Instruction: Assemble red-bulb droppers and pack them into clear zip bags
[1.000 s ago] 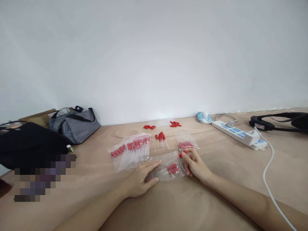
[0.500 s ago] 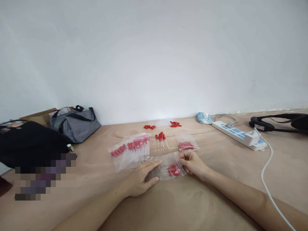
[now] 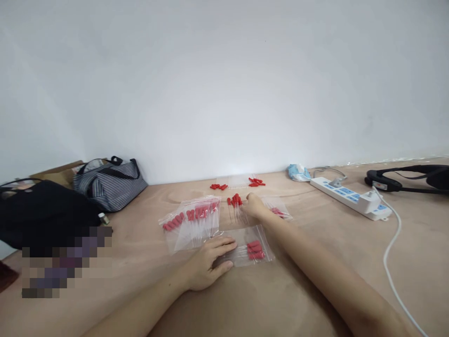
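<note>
My left hand (image 3: 213, 262) lies with fingers apart on the left end of a clear zip bag (image 3: 242, 255) holding several red-bulbed droppers. Just right of a small pile of loose red-bulbed droppers (image 3: 235, 201) is my right hand (image 3: 254, 206), its fingers curled; whether it touches or holds a dropper is too small to tell. Filled bags (image 3: 192, 220) of droppers overlap at the left. Another filled bag (image 3: 284, 210) lies partly behind my right forearm.
Loose red bulbs (image 3: 219, 186) and more red bulbs (image 3: 257, 181) lie near the wall beside clear tubes (image 3: 237, 182). A power strip (image 3: 351, 196) with a white cable and black headgear (image 3: 389, 180) sit right. A striped bag (image 3: 108, 185) and black bag (image 3: 45, 215) stand left.
My right hand has let go of the near bag's right edge and moved forward and left to the loose droppers. My left hand stays on the bag.
</note>
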The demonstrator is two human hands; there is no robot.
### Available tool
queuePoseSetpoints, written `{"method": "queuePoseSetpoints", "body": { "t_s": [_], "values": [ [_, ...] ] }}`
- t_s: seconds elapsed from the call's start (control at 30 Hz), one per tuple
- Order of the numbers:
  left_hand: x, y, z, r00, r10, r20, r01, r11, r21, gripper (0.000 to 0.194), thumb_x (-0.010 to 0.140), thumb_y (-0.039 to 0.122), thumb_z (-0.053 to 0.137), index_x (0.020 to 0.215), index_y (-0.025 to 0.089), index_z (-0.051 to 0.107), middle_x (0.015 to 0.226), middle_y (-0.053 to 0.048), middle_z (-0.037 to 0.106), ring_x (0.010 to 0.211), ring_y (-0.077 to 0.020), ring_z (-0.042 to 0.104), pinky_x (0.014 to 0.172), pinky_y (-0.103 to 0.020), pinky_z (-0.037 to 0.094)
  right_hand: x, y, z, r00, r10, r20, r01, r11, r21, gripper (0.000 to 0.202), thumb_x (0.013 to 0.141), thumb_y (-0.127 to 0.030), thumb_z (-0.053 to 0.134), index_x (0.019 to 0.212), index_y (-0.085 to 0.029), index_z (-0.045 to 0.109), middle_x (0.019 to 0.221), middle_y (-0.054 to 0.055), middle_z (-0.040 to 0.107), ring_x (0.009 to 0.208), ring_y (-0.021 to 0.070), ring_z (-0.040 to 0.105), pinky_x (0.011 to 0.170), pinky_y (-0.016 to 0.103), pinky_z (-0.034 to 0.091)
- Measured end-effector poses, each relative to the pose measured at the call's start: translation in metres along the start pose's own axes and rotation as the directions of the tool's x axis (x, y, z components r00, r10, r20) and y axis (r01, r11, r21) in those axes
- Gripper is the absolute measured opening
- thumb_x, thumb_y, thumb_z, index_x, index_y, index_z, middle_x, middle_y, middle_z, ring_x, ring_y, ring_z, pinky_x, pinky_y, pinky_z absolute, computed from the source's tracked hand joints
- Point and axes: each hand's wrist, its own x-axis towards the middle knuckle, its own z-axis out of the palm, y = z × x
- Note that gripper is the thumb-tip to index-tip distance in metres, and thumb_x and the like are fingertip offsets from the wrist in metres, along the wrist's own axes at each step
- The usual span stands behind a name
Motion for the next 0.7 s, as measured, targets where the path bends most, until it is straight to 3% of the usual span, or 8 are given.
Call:
{"method": "queuePoseSetpoints", "body": {
  "t_s": [0.2,0.4,0.6,0.7],
  "values": [
    [0.000,0.001,-0.002,1.000,-0.009,0.012,0.009,1.000,-0.003,0.041,0.083,0.030,0.046,0.122,0.021,0.045,0.128,-0.006,0.044,0.118,-0.0225,0.038,0.099,-0.041,0.030,0.014,0.001,0.007,0.986,0.131,0.107,-0.141,0.986,0.091,0.028,0.060,-0.015,0.061,0.087,-0.010,0.058,0.075,0.010,0.064,0.063,0.0176,0.059,0.045,0.020,0.038],
    [0.000,0.001,-0.001,1.000,-0.009,0.016,0.008,1.000,0.019,0.041,0.083,0.030,0.045,0.123,0.022,0.044,0.129,-0.006,0.044,0.118,-0.0215,0.038,0.098,-0.041,0.031,0.007,0.015,-0.015,0.985,0.145,0.094,-0.159,0.973,0.166,0.038,0.064,-0.019,0.058,0.100,-0.008,0.053,0.076,0.009,0.061,0.064,0.0164,0.057,0.048,0.021,0.038],
    [0.001,0.002,-0.002,1.000,-0.019,0.020,0.018,0.999,0.042,0.040,0.083,0.030,0.045,0.123,0.022,0.044,0.129,-0.006,0.044,0.119,-0.0207,0.038,0.099,-0.040,0.031,-0.026,0.031,-0.042,0.990,0.077,0.116,-0.110,0.944,0.311,0.055,0.069,-0.017,0.048,0.122,-0.014,0.033,0.062,-0.003,0.052,0.043,0.0076,0.047,0.040,0.018,0.035],
    [0.001,0.003,-0.002,0.999,-0.025,0.026,0.024,0.999,0.044,0.041,0.083,0.030,0.045,0.123,0.022,0.044,0.129,-0.006,0.044,0.119,-0.0210,0.038,0.098,-0.041,0.031,-0.050,0.046,-0.049,0.999,-0.044,0.026,0.026,0.876,0.482,0.055,0.069,-0.021,0.046,0.122,-0.020,0.029,0.058,-0.008,0.045,0.038,0.0067,0.045,0.036,0.017,0.035]
  ]
}}
